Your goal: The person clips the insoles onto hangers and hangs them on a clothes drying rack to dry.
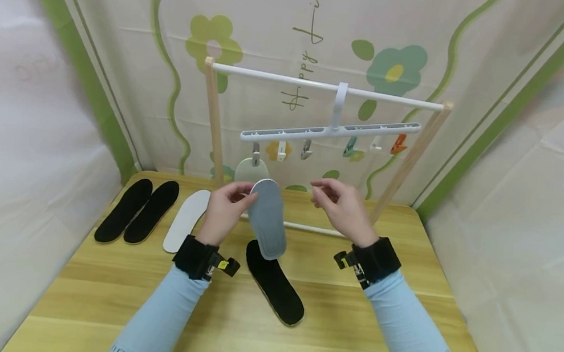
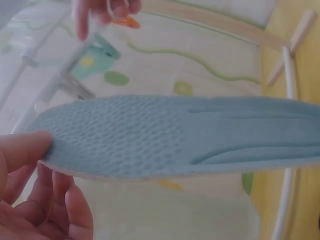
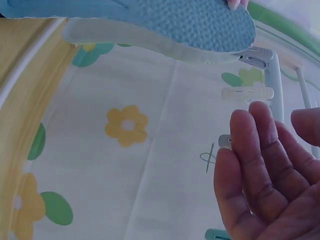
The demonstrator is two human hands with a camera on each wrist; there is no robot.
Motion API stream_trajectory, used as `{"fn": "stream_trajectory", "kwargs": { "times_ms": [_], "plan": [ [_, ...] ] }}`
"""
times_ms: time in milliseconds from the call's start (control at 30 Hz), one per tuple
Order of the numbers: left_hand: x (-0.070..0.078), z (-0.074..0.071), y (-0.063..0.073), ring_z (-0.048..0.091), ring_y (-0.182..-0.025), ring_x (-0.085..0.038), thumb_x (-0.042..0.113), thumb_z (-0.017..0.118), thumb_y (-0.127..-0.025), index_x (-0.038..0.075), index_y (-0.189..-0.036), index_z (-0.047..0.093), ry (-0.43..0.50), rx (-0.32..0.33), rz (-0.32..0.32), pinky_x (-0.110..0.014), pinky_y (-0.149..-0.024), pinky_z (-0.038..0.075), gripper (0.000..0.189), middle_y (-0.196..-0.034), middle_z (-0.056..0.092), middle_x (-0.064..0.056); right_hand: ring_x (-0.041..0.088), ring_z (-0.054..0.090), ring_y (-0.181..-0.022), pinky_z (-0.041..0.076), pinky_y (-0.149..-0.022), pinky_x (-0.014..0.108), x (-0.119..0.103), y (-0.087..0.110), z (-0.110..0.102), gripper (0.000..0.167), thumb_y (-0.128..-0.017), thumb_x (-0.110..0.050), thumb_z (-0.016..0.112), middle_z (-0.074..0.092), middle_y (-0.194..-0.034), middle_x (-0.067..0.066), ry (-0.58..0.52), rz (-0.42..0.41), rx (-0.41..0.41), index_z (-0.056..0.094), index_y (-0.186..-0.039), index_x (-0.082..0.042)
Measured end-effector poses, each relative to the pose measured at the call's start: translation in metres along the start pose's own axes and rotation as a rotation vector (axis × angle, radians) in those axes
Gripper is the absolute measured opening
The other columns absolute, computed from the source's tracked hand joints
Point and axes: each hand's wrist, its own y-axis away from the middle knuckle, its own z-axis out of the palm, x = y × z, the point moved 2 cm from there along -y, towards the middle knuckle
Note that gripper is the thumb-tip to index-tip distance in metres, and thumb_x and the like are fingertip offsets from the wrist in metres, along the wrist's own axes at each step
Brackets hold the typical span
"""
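Observation:
My left hand [image 1: 227, 207] pinches a grey-blue insole [image 1: 268, 217] at its upper end, thumb on the near face. In the left wrist view that insole [image 2: 135, 135] shows a dimpled surface and moulded grooves. My right hand [image 1: 343, 205] is raised to the right of it, fingers loosely bent, holding nothing. In front of both hands a white clip hanger [image 1: 330, 130] hangs tilted from a rack's top bar. Its leftmost grey clip [image 1: 256, 156] holds a pale insole [image 1: 247, 168], partly hidden by the left hand and the grey-blue insole.
More clips hang along the hanger, among them an orange clip [image 1: 399, 145] and a teal clip [image 1: 350, 147]. Two black insoles [image 1: 123, 211] and a white insole [image 1: 185, 220] lie at the table's left. Another black insole [image 1: 276, 284] lies before me. Wooden rack posts [image 1: 413, 155] stand either side.

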Motion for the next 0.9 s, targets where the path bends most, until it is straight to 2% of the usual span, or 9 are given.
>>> {"fn": "stream_trajectory", "kwargs": {
  "times_ms": [100, 200, 333, 433, 567, 700, 900],
  "plan": [
    [0.005, 0.004, -0.006, 0.063, -0.090, -0.019, 0.028, 0.073, -0.092, 0.012, -0.115, 0.072, -0.024, 0.002, 0.006, -0.031, -0.074, 0.054, 0.028, -0.105, 0.070, -0.003, 0.016, 0.067, -0.078, 0.055, -0.073, 0.035, -0.006, -0.012, -0.001, 0.029, -0.103, -0.022, 0.057, 0.071, -0.092, 0.003, 0.015, 0.006, -0.014, 0.065, -0.125, -0.005],
    [0.009, 0.006, -0.012, 0.063, -0.090, -0.018, 0.027, 0.073, -0.092, 0.012, -0.115, 0.073, -0.061, 0.015, 0.023, -0.034, -0.076, 0.054, 0.027, -0.104, 0.070, -0.002, 0.017, 0.067, -0.080, 0.055, -0.072, 0.034, -0.014, -0.024, -0.001, 0.031, -0.102, -0.021, 0.058, 0.070, -0.103, 0.006, -0.002, 0.016, -0.012, 0.064, -0.128, -0.005],
    [0.014, 0.010, -0.019, 0.063, -0.090, -0.017, 0.023, 0.072, -0.093, 0.012, -0.114, 0.073, -0.090, 0.038, 0.046, -0.034, -0.076, 0.054, 0.023, -0.102, 0.071, -0.001, 0.018, 0.069, -0.078, 0.055, -0.067, 0.033, -0.025, -0.036, 0.001, 0.037, -0.102, -0.021, 0.059, 0.064, -0.127, 0.009, -0.077, 0.040, -0.005, 0.060, -0.136, -0.007],
    [0.016, 0.013, -0.022, 0.063, -0.090, -0.019, 0.018, 0.070, -0.094, 0.010, -0.113, 0.073, -0.081, 0.044, 0.062, -0.032, -0.076, 0.054, 0.021, -0.101, 0.071, -0.004, 0.019, 0.069, -0.071, 0.057, -0.064, 0.037, -0.030, -0.043, 0.003, 0.042, -0.101, -0.023, 0.059, 0.060, -0.135, 0.008, -0.148, 0.082, -0.008, 0.056, -0.141, -0.009],
    [0.016, 0.018, -0.027, 0.063, -0.091, -0.021, 0.011, 0.069, -0.094, 0.006, -0.114, 0.073, -0.059, 0.044, 0.060, -0.031, -0.077, 0.054, 0.021, -0.103, 0.070, -0.007, 0.025, 0.069, -0.067, 0.058, -0.063, 0.042, -0.035, -0.051, 0.008, 0.046, -0.101, -0.023, 0.059, 0.056, -0.140, 0.006, -0.213, 0.148, -0.017, 0.051, -0.145, -0.010],
    [0.015, 0.020, -0.029, 0.063, -0.092, -0.020, 0.012, 0.069, -0.095, 0.007, -0.116, 0.072, -0.042, 0.040, 0.046, -0.032, -0.079, 0.054, 0.023, -0.104, 0.070, -0.006, 0.030, 0.068, -0.068, 0.058, -0.064, 0.040, -0.041, -0.056, 0.014, 0.050, -0.101, -0.023, 0.059, 0.051, -0.145, 0.005, -0.258, 0.193, -0.034, 0.045, -0.148, -0.011],
    [0.013, 0.024, -0.030, 0.064, -0.092, -0.018, 0.016, 0.070, -0.094, 0.011, -0.115, 0.073, -0.050, 0.047, 0.032, -0.031, -0.078, 0.055, 0.022, -0.104, 0.071, -0.002, 0.023, 0.070, -0.073, 0.059, -0.068, 0.034, -0.045, -0.059, 0.025, 0.057, -0.101, -0.024, 0.059, 0.044, -0.152, 0.003, -0.294, 0.233, -0.042, 0.037, -0.153, -0.011]
  ]
}}
